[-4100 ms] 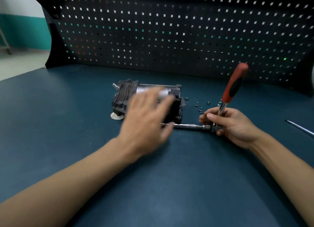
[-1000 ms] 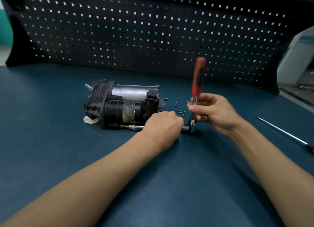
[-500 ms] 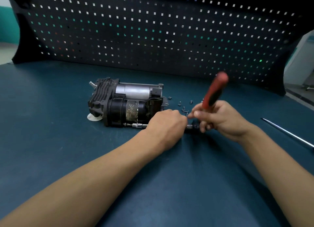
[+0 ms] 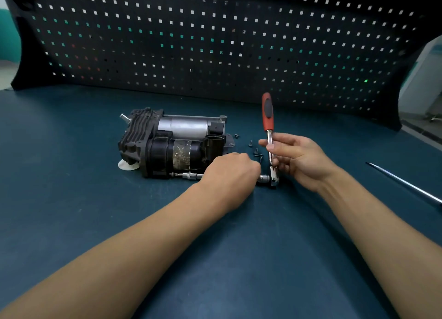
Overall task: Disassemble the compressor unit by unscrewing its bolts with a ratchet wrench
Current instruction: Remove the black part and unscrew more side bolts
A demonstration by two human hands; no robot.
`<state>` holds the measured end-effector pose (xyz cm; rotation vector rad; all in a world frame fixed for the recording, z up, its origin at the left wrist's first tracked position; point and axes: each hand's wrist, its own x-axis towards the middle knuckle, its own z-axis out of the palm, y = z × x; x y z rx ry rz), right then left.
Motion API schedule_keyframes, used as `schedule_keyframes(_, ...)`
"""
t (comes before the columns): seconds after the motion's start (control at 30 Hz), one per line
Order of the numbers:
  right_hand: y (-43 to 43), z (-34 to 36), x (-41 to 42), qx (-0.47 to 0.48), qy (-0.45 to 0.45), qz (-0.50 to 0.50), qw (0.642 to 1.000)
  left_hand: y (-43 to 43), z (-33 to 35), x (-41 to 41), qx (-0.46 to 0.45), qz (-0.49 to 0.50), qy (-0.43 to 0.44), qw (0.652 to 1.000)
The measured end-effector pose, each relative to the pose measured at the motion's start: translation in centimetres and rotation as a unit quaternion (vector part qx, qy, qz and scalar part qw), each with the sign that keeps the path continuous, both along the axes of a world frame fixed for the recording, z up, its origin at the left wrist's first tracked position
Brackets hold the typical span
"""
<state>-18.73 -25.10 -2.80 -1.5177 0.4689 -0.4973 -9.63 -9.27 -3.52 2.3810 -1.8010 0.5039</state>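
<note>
Head view: the compressor unit (image 4: 174, 144) lies on its side on the blue table (image 4: 71, 211), left of centre, a white disc (image 4: 126, 166) tucked under its left end. The left hand (image 4: 229, 173) is clenched around the extension bar (image 4: 189, 175), which runs along the near side of the unit. The right hand (image 4: 299, 158) pinches the steel shank of the ratchet wrench (image 4: 267, 114), red handle standing upright, head down by the table, just right of the left hand. Loose bolts (image 4: 256, 151) lie scattered between unit and wrench. A thin metal rod (image 4: 406, 187) lies far right, and a pegboard (image 4: 215, 44) stands behind.
</note>
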Motion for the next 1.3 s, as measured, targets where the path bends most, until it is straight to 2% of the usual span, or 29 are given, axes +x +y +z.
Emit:
schedule_keyframes(0.1, 0.4, 0.6, -1.4, -0.013, -0.042, 0.033, 0.999, -0.1, -0.1, 0.0, 0.001, -0.005, -0.002, 1.000)
schedule_keyframes(0.2, 0.7, 1.3, -2.7, -0.067, -0.055, 0.080, 0.993, -0.2, -0.2, 0.0, 0.015, -0.007, -0.008, 1.000)
schedule_keyframes(0.37, 0.9, 2.0, -3.9, -0.193, 0.003, 0.161, 0.968, -0.1, -0.6, -0.1, 0.041, -0.014, -0.024, 0.999)
schedule_keyframes(0.43, 1.1, 1.9, -3.6, -0.172, -0.006, 0.130, 0.977, -0.2, -0.3, -0.3, 0.039, -0.012, -0.023, 0.999)
schedule_keyframes(0.57, 1.2, 1.2, -1.3, -0.034, -0.071, -0.006, 0.997, -0.5, 0.4, -0.4, 0.019, -0.002, 0.001, 1.000)
schedule_keyframes(0.73, 0.8, 0.5, 1.4, 0.024, -0.046, -0.092, 0.994, -0.7, 0.1, -0.3, 0.005, 0.000, 0.009, 1.000)
schedule_keyframes(0.97, 0.1, -0.4, 1.3, 0.092, -0.033, -0.086, 0.991, -0.5, -0.3, -0.4, -0.024, -0.009, -0.002, 1.000)
schedule_keyframes(1.13, 0.4, 0.4, 0.5, 0.075, -0.061, -0.048, 0.994, -0.4, -0.4, -0.5, -0.032, 0.004, -0.027, 0.999)
schedule_keyframes(1.3, 0.9, 0.5, 0.4, 0.044, -0.080, -0.069, 0.993, -0.8, 0.0, -0.4, 0.001, 0.001, -0.092, 0.996)
